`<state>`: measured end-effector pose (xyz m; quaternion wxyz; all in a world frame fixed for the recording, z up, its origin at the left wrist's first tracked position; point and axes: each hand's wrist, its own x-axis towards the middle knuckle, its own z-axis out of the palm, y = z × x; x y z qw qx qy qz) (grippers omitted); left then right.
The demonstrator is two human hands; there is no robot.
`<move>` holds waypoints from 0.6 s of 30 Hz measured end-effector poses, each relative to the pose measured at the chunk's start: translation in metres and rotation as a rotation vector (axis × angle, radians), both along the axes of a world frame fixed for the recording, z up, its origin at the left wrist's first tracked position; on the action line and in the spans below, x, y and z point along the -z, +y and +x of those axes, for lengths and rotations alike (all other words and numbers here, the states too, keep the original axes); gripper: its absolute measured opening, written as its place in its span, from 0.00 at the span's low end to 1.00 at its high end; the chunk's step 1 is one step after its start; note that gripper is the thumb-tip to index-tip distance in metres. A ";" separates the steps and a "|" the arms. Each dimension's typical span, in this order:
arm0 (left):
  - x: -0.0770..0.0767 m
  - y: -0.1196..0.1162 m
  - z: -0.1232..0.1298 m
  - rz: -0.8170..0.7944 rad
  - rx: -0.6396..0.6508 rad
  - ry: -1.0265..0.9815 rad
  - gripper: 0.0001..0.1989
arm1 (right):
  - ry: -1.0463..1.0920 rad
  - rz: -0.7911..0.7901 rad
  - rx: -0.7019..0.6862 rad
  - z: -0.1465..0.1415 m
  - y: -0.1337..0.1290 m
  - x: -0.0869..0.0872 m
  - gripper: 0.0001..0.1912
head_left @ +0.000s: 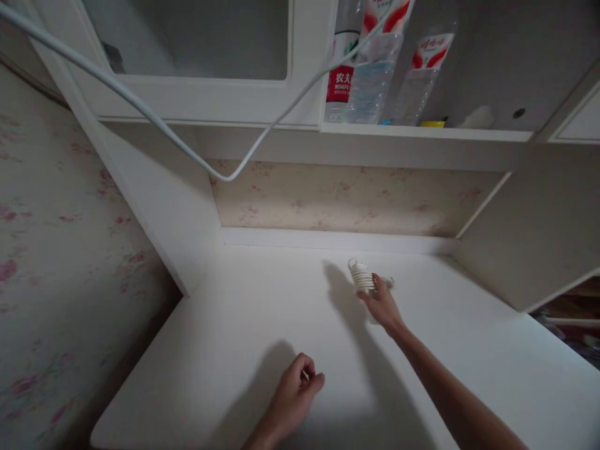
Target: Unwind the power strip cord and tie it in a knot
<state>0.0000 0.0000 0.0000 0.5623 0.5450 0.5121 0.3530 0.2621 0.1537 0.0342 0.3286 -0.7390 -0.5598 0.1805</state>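
At the back right of the white desktop, my right hand (383, 305) is wrapped round a white ribbed object (361, 275). A small ring shows at its upper left end, and a clear, shiny part sticks out beyond my fingers on the right. What exactly the object is cannot be made out. My left hand (298, 389) is over the front middle of the desktop, its fingers curled in and the thumb near them. Nothing shows in my left hand.
Above the white desktop (262, 300) is a shelf (422, 132) with plastic bottles (370, 81) and a small yellow item (434, 124). A white cable (225, 177) hangs across the front. Side panels (140, 187) border the desktop.
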 end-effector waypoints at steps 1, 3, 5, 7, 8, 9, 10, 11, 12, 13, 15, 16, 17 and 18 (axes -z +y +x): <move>-0.004 0.001 0.005 -0.040 0.019 -0.063 0.10 | 0.119 0.066 -0.039 -0.014 -0.007 -0.004 0.40; -0.014 0.005 0.014 -0.088 0.029 -0.176 0.14 | 0.350 0.135 -0.090 -0.045 -0.025 -0.011 0.39; -0.025 0.013 0.019 -0.114 -0.004 -0.274 0.22 | 0.590 0.136 -0.135 -0.076 -0.044 -0.018 0.40; -0.036 0.019 0.021 -0.135 -0.066 -0.354 0.29 | 0.795 0.109 -0.173 -0.105 -0.063 -0.021 0.41; -0.041 0.022 0.020 -0.136 -0.101 -0.389 0.32 | 0.884 0.089 -0.199 -0.118 -0.071 -0.021 0.41; -0.045 0.024 0.019 -0.130 -0.130 -0.419 0.33 | 0.962 0.072 -0.220 -0.129 -0.079 -0.020 0.40; -0.049 0.025 0.017 -0.116 -0.151 -0.445 0.33 | 1.021 0.064 -0.235 -0.139 -0.086 -0.018 0.40; -0.051 0.025 0.015 -0.097 -0.161 -0.469 0.33 | 1.060 0.059 -0.245 -0.147 -0.093 -0.015 0.39; -0.053 0.024 0.012 -0.077 -0.163 -0.493 0.32 | 1.079 0.055 -0.252 -0.153 -0.098 -0.012 0.39; -0.053 0.022 0.010 -0.058 -0.162 -0.519 0.31 | 1.078 0.044 -0.261 -0.158 -0.102 -0.010 0.38; -0.052 0.017 0.005 -0.029 -0.166 -0.583 0.31 | 1.034 -0.006 -0.289 -0.163 -0.110 -0.006 0.38; -0.050 0.013 0.003 -0.020 -0.175 -0.614 0.31 | 0.995 -0.038 -0.306 -0.164 -0.113 -0.006 0.38; -0.049 0.010 0.001 -0.021 -0.185 -0.638 0.32 | 0.949 -0.071 -0.325 -0.164 -0.115 -0.006 0.37; -0.047 0.007 -0.001 -0.032 -0.188 -0.655 0.33 | 0.896 -0.099 -0.344 -0.163 -0.118 -0.006 0.37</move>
